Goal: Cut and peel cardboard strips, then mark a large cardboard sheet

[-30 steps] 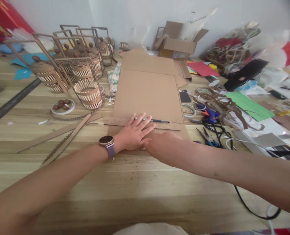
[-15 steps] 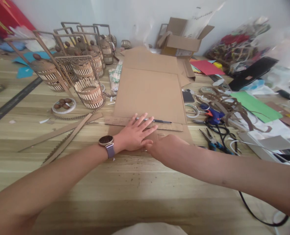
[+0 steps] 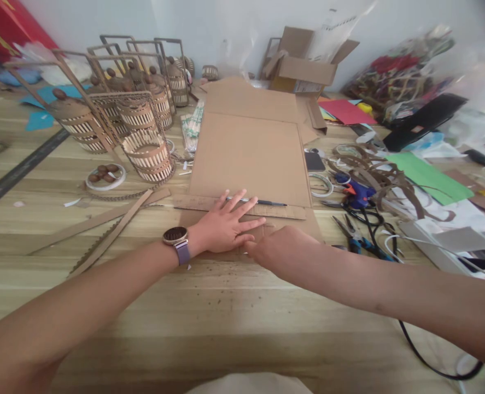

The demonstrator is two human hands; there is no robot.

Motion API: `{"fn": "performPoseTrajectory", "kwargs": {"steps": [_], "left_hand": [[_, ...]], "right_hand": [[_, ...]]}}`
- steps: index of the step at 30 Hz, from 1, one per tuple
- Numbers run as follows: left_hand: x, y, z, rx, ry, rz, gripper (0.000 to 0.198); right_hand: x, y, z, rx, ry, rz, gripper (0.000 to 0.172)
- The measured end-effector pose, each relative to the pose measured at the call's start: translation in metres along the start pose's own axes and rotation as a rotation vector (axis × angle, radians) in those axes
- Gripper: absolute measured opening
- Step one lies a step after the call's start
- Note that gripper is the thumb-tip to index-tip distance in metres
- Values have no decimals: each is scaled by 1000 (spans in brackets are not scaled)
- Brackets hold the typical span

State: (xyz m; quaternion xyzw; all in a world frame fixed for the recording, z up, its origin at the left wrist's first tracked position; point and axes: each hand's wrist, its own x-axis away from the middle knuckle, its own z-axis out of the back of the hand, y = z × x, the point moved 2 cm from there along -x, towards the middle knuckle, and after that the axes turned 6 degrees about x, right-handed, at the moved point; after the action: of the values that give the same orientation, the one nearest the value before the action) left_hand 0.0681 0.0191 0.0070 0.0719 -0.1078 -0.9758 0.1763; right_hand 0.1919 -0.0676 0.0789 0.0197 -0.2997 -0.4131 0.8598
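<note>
My left hand (image 3: 228, 223) lies flat with its fingers spread on a piece of cardboard (image 3: 201, 216) at the table's front. A pen (image 3: 272, 203) rests on a narrow cardboard strip (image 3: 295, 212), partly under my left fingers. Close beside the left thumb, my right hand (image 3: 277, 247) is closed and bent down against the cardboard's near edge. Its fingers are turned away from view, and what they grip is hidden. A large cardboard sheet (image 3: 248, 156) extends behind both hands toward the wall.
Several lantern-like baskets (image 3: 150, 156) with handles stand at the left, near a white ring of brown beads (image 3: 106, 175). Cut cardboard strips (image 3: 115, 232) lie closer. To the right are pliers (image 3: 352, 235), a blue glue gun (image 3: 359, 194), brown coils and an open box (image 3: 303, 68).
Both hands keep nearly the same place. My right hand has shifted very slightly at the cardboard's near edge, and the left thumb sits marginally differently. The view has moved a little.
</note>
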Motion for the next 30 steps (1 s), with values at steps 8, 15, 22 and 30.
{"fn": "performPoseTrajectory", "kwargs": {"steps": [8, 15, 22, 30], "left_hand": [[0, 0, 1, 23, 0, 7, 49], [0, 0, 2, 44, -22, 18, 50], [0, -1, 0, 51, 4, 9, 50], [0, -1, 1, 50, -18, 16, 49]], "right_hand": [[2, 2, -3, 3, -56, -3, 54], [5, 3, -2, 17, -144, -23, 56], [8, 7, -11, -20, -50, -32, 48], [13, 10, -27, 11, -25, -28, 54]]}}
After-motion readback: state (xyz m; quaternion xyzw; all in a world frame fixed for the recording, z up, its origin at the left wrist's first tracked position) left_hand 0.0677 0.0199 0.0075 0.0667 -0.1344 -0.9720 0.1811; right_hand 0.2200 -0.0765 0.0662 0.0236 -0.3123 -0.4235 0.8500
